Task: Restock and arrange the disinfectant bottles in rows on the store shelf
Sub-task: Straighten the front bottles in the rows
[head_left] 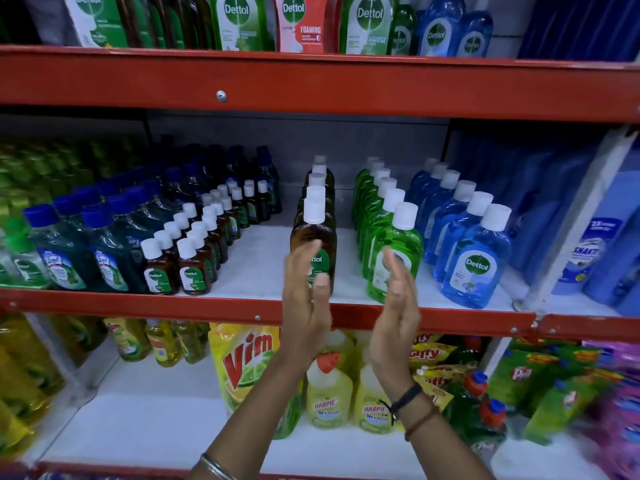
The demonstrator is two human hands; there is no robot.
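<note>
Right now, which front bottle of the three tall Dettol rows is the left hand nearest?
The brown front bottle: the left hand overlaps its label, fingers open. The green front bottle sits behind the right hand; the blue front bottle stands clear.

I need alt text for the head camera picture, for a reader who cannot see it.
Two open hands, left hand and right hand, reach toward a row of brown bottles and a row of green bottles on a red shelf. A row of blue bottles stands at right.

Shop: red shelf [311,88] stacked with rows of Dettol bottles [476,265].
</note>
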